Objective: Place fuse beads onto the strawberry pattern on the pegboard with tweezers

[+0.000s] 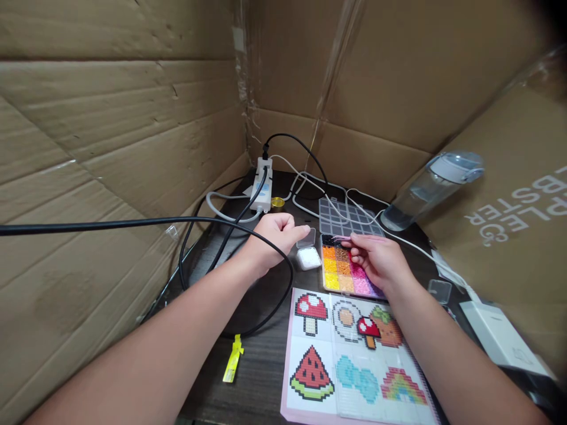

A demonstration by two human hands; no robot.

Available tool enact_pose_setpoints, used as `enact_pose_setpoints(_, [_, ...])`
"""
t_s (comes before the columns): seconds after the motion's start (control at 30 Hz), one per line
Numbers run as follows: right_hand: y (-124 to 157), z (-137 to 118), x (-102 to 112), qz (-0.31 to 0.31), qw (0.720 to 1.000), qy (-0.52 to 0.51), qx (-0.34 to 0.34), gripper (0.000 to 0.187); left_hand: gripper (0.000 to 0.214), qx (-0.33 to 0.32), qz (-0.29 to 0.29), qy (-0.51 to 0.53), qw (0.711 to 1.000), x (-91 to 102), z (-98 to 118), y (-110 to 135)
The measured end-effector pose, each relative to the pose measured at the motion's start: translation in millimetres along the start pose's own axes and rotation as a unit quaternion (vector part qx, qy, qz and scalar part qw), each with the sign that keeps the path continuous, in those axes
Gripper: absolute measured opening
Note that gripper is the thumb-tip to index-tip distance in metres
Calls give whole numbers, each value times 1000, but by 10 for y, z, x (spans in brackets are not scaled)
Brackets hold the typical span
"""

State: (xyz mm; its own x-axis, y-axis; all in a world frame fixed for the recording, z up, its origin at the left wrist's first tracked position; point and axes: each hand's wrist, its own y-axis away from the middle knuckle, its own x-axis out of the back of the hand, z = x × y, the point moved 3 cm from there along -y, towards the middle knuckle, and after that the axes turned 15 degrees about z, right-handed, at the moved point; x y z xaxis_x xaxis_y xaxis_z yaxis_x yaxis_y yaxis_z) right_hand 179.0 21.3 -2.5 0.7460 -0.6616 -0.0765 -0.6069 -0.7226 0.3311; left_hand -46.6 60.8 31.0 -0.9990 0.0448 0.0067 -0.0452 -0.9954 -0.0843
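My left hand (278,234) is curled into a loose fist, its fingertips touching the open lid of a small clear box of white beads (309,256). My right hand (376,260) is closed on pink tweezers (361,238) and hovers over a compartment tray of coloured beads (340,268). In front of the tray lies a pattern sheet (349,360) with mushroom, watermelon, rainbow and other pixel designs. A clear pegboard on the sheet carries a small red bead mushroom (368,329).
Cardboard walls close in the dark table (261,366). A white power strip (262,186) with black and white cables, a clear tray lid (348,219), a tilted water bottle (432,188), a yellow tag (233,358) and a white box (500,336) lie around.
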Motion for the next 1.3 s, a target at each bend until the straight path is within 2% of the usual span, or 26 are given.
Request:
enact_pose_setpoints(0.77, [-25,26,14,24,1000,-10,-6,13,48,1,-6,-5,1000,11,-4,4])
enact_pose_setpoints(1.3, [-16,20,-1,14,1000,7,-4,15,49,12,-1,2,1000,-4,4,18])
